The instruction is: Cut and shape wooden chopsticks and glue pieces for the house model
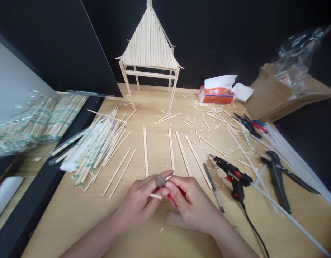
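Black panels (213,32) stand behind a wood-toned surface (74,222) strewn with offcuts (216,111). At the back, a stick-built frame with a steep slatted roof (149,43) stands upright on its legs. Near the front edge, the two hands meet over a pale stick (156,196). The left hand (141,200) has its grip closed on the stick, one end poking out below the fingers. The right hand (190,199) pinches a red-handled tool (161,181), its grey metal head lying between the two sets of fingertips (most of the handle is hidden in the palm, so its exact kind is hard to tell).

The step in hand looks like cutting or trimming the stick; whether the edge bites, I cannot tell. A clean cut calls for the stick held firm, the metal square across it and the left fingertips clear of the edge.

Just beyond the hands lie four paired lengths of stick (183,154), apart from one another. A ruler (176,218) lies partly under the right hand, with a pen (214,188) and a glue gun (236,179) further to the right.
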The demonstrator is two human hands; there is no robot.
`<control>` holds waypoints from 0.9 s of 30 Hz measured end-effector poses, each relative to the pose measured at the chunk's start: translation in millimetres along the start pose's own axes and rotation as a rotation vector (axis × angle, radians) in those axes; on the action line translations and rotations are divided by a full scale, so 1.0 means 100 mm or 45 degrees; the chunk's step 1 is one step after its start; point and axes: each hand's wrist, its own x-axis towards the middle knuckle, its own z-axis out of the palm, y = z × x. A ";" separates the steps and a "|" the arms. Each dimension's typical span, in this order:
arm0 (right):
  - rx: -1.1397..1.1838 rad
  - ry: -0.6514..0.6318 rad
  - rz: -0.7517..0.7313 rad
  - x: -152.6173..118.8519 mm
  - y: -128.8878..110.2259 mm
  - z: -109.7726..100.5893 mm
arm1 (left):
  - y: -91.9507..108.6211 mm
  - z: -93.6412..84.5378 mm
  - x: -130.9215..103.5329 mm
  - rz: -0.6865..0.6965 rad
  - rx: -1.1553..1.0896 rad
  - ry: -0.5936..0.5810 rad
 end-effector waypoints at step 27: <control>-0.101 0.070 0.037 -0.01 0.02 0.04 | 0.03 0.02 0.02 0.002 0.004 0.170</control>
